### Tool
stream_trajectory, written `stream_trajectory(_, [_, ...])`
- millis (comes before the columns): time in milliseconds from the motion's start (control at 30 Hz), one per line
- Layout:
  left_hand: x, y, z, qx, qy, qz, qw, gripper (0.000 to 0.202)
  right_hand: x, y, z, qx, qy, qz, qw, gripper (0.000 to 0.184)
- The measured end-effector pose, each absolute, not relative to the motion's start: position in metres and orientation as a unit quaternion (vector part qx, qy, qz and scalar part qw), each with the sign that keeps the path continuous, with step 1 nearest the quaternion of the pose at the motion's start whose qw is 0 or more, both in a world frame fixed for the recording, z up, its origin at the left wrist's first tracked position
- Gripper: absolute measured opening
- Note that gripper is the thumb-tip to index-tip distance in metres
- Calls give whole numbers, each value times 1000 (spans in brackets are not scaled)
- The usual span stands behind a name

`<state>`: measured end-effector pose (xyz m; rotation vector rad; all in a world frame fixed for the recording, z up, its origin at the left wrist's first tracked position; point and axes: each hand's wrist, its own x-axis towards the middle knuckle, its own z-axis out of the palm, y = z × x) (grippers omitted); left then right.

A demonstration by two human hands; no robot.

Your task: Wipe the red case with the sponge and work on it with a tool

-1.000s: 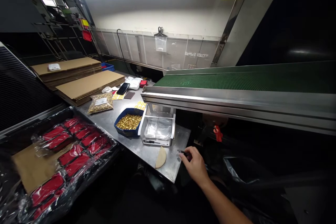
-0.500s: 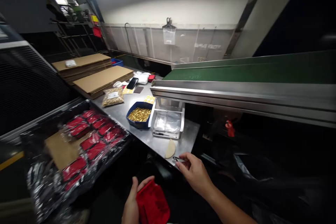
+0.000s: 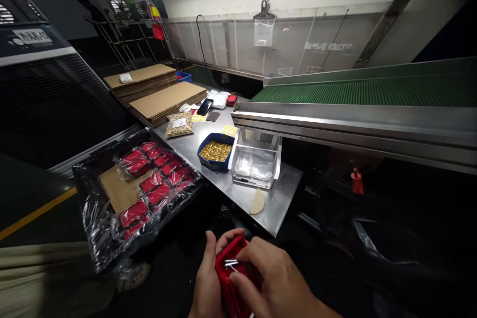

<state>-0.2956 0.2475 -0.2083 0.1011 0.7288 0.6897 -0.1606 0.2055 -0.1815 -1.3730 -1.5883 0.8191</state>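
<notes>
At the bottom centre, my left hand (image 3: pixel 209 278) is wrapped round the outer side of a small red case (image 3: pixel 228 253). The case is tilted, with its red inside facing up. Over it, my right hand (image 3: pixel 274 273) pinches a small shiny metal tool (image 3: pixel 231 262) between thumb and fingers. The tool lies at the case's inside; its exact kind is too small to tell. My right fingers hide much of the case. Beyond my hands, a cream half-round pad (image 3: pixel 257 201) lies on the metal table (image 3: pixel 278 208).
A black lined crate (image 3: pixel 85 203) of wrapped red cases stands left. On the table are a blue bin (image 3: pixel 212 165) of gold pieces, a clear bin (image 3: pixel 274 179) of plastic bags, a bag of gold pieces (image 3: pixel 179 125), a phone (image 3: pixel 204 107) and stacked cardboard (image 3: pixel 167 99). A green conveyor (image 3: pixel 354 92) runs right.
My right hand has left the table edge with the metal tool and come down to the red case. My left hand has moved slightly right and up with the case. The view has shifted.
</notes>
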Motion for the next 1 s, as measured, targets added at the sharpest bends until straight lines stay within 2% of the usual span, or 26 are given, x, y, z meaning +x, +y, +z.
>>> stream_trajectory(167, [-295,247,-204,47,341,328,880,56,-162,208,-177,-547,-629,345,432,7])
stream_trajectory(467, [-298,248,-207,103,354,316,874,59,-161,209,-171,-557,-599,392,421,16])
stream_trajectory(633, [-296,246,-202,74,339,319,882,54,-158,206,-171,-564,-584,416,410,8])
stream_trajectory(733, [-294,246,-200,44,332,321,886,51,-152,202,-173,-573,-595,368,427,4])
stream_trajectory(1000, [-292,249,-196,41,293,297,908,49,-143,210,-174,-481,-756,166,412,18])
